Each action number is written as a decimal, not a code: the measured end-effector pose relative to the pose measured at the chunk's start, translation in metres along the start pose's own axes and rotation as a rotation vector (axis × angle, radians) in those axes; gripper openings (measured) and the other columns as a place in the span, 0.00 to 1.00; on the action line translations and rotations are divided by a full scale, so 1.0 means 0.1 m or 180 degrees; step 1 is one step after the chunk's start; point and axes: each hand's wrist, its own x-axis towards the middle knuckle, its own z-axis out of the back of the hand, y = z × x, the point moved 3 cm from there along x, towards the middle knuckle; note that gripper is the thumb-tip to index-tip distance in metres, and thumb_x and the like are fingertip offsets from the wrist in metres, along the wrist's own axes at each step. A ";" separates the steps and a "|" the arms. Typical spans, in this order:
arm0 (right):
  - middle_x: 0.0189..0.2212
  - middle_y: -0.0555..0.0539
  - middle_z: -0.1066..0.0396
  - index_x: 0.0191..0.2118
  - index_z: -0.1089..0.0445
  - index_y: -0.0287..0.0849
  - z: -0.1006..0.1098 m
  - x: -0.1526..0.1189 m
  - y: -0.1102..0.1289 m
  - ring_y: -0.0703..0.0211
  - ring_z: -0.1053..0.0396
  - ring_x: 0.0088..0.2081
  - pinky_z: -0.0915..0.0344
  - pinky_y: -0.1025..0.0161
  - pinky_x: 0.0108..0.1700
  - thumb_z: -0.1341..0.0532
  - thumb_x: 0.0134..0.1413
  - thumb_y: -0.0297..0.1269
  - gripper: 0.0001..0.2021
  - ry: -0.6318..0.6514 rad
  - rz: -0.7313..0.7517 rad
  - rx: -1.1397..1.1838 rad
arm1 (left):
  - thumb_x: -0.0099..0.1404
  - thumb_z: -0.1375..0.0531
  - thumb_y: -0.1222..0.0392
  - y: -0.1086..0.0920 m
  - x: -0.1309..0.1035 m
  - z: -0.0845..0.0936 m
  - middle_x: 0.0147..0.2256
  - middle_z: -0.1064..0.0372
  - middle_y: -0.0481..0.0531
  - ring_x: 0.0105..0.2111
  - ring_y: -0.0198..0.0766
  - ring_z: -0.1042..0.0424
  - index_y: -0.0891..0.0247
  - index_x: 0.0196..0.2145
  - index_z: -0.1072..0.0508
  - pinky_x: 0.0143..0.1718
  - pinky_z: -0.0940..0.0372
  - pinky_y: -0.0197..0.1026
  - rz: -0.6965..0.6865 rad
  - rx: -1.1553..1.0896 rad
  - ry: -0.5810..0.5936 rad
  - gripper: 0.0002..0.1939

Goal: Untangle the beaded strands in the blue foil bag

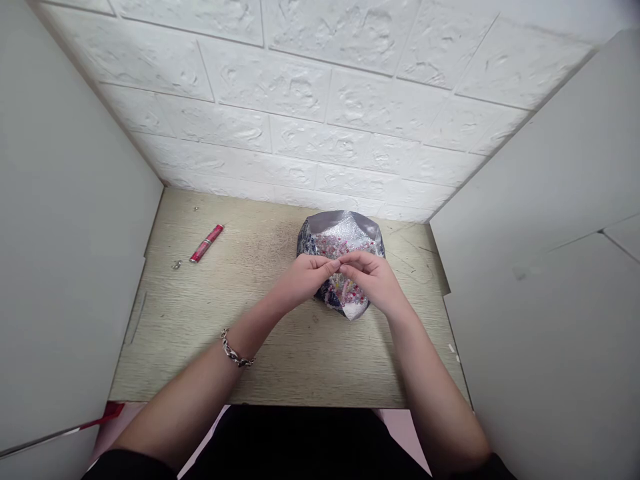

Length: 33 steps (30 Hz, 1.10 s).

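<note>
My left hand (311,277) and my right hand (370,275) meet fingertip to fingertip above a silver-lined bag (345,223). Both are pinched closed. Whatever sits between the fingertips is too small to make out. Inside the open bag lie many small beads (350,293), mostly pink, red, white and clear. The bag's outer side looks dark blue with a pale pattern. A chain bracelet (236,353) circles my left wrist.
On the table's left lies a red and pink tube (207,243), with a small shiny metal piece (177,265) beside it. Thin threads (413,260) lie on the right. A white brick-patterned wall (320,147) and grey side panels (540,267) enclose the wooden table (320,373).
</note>
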 end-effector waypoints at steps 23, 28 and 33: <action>0.27 0.47 0.34 0.30 0.37 0.43 -0.04 -0.11 0.20 0.61 0.37 0.31 0.42 0.64 0.35 0.53 0.57 0.36 0.11 -0.0346 0.1358 -0.2590 | 0.54 0.49 0.59 0.03 0.03 -0.01 0.14 0.50 0.40 0.10 0.24 0.49 0.64 0.22 0.38 0.12 0.60 0.30 0.0589 -0.0608 -0.0140 0.08; 0.28 0.48 0.33 0.28 0.37 0.44 0.00 -0.11 0.24 0.61 0.35 0.33 0.40 0.64 0.37 0.51 0.57 0.37 0.10 -0.0471 0.1489 -0.2236 | 0.56 0.48 0.54 0.00 0.00 -0.05 0.29 0.34 0.47 0.12 0.22 0.43 0.64 0.31 0.33 0.11 0.60 0.31 0.0546 -0.0749 0.0066 0.11; 0.30 0.49 0.32 0.30 0.35 0.45 0.01 -0.11 0.28 0.60 0.34 0.37 0.39 0.62 0.41 0.47 0.54 0.35 0.06 -0.0582 0.1660 -0.1801 | 0.57 0.46 0.50 -0.01 0.00 -0.06 0.20 0.37 0.47 0.13 0.23 0.44 0.67 0.27 0.31 0.13 0.59 0.31 0.0575 -0.0567 0.0207 0.15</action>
